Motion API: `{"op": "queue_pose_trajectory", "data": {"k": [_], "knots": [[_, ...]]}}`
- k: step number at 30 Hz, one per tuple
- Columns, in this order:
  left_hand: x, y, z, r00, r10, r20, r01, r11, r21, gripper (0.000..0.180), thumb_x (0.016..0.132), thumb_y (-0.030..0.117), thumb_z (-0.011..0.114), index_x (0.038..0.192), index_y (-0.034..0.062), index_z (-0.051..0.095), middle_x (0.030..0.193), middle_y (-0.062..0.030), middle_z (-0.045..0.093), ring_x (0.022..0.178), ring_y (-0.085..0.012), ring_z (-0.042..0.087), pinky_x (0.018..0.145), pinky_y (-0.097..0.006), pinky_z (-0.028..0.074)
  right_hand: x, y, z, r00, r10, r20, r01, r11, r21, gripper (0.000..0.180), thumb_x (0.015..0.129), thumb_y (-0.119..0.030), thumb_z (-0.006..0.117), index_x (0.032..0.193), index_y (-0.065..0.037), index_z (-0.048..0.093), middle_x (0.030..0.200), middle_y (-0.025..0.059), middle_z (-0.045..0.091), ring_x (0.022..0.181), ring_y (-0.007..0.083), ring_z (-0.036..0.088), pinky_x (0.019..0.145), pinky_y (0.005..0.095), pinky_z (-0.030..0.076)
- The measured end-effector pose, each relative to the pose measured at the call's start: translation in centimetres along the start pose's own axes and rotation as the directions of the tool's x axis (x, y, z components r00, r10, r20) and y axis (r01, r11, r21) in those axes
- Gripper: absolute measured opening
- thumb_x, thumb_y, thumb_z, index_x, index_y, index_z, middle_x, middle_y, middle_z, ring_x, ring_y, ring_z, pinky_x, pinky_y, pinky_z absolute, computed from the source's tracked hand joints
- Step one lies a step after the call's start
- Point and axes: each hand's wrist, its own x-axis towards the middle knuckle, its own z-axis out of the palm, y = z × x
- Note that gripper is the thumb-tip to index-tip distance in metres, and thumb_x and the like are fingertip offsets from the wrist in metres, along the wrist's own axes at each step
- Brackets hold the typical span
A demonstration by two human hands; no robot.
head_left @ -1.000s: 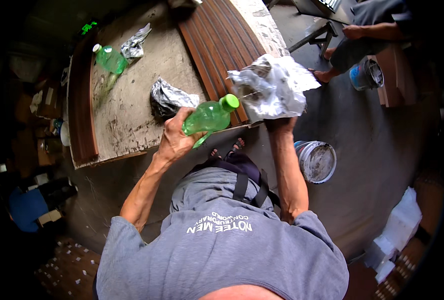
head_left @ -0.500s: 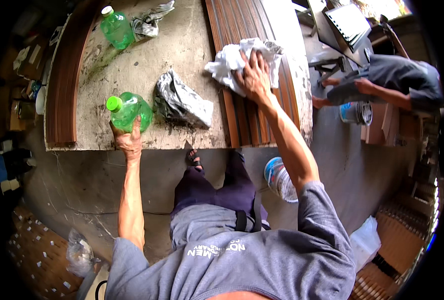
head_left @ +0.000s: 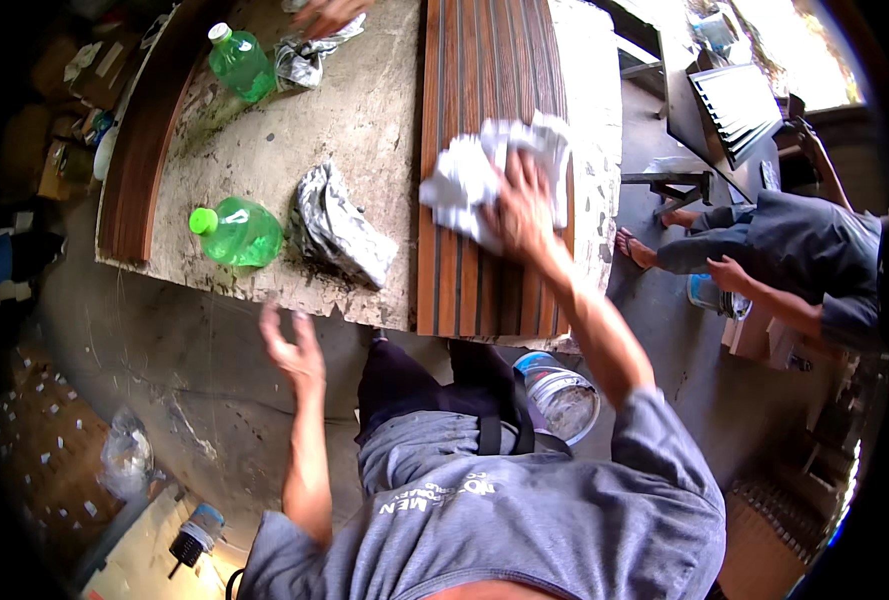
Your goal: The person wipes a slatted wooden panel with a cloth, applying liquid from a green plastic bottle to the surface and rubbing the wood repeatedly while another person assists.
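our right hand (head_left: pixel 520 205) presses flat on the white rag (head_left: pixel 484 175) atop the dark slatted panel (head_left: pixel 484 80) at twelve o'clock — grip spread on the cloth. our left hand (head_left: pixel 292 352) hangs open below the tabletop (head_left: pixel 364 110) edge — the green bottle (head_left: pixel 234 232) stands at ten o'clock.

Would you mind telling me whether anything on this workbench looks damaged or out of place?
The workbench front edge is chipped and crumbling, and its top is stained. The near green bottle lies tipped beside a crumpled rag.

White rag (head_left: pixel 469 180); brown grooved panel (head_left: pixel 484 90); green bottle (head_left: pixel 236 232); grey crumpled cloth (head_left: pixel 342 226).
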Motion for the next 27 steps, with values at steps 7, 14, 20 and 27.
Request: {"op": "queue_pose_trajectory", "data": {"k": [7,14,20,27], "knots": [[-6.5,4.9,8.6,0.914,0.298,0.274,-0.32,0.947,0.037,0.05,0.099,0.024,0.05,0.137,-0.0068,0.043,0.142,-0.0255,0.045,0.135,-0.0418,0.039,0.113,-0.05,0.03,4.9,-2.8,0.6,0.981,-0.178,-0.08,0.188,0.97,0.152,0.08,0.089,-0.046,0.06,0.155,-0.017,0.025,0.157,0.0261,0.02,0.146,0.0432,0.018,0.117,0.0597,0.015],[-6.0,5.3,12.1,0.809,0.432,0.398,-0.548,0.799,0.249,0.056,0.097,0.026,0.044,0.142,-0.007,0.038,0.15,-0.0248,0.037,0.142,-0.0416,0.03,0.114,-0.054,0.022,-6.1,0.9,-1.3,0.902,-0.429,0.054,0.4,0.875,0.274,0.082,0.077,-0.034,0.071,0.15,-0.023,0.036,0.157,0.0196,0.027,0.143,0.0412,0.028,0.111,0.0592,0.03],[-6.1,5.6,11.6,0.816,0.458,0.354,-0.556,0.79,0.26,0.049,0.102,0.026,0.037,0.142,-0.0027,0.041,0.151,-0.0229,0.037,0.142,-0.0422,0.03,0.114,-0.054,0.022,13.6,9.6,-1.6,0.97,0.146,-0.197,-0.146,0.989,0.011,0.065,0.099,-0.049,0.036,0.152,-0.013,0.031,0.154,0.0266,0.027,0.143,0.0435,0.026,0.117,0.0559,0.02],[-5.9,5.0,11.4,0.819,0.393,0.419,-0.533,0.791,0.299,0.051,0.102,0.026,0.038,0.145,-0.001,0.038,0.154,-0.0219,0.033,0.144,-0.0415,0.027,0.114,-0.056,0.02,-11.7,0.7,-3.7,0.96,-0.139,0.245,0.109,0.985,0.132,0.084,0.087,-0.044,0.063,0.155,-0.016,0.023,0.156,0.0296,0.02,0.145,0.045,0.021,0.116,0.0588,0.019]]}}
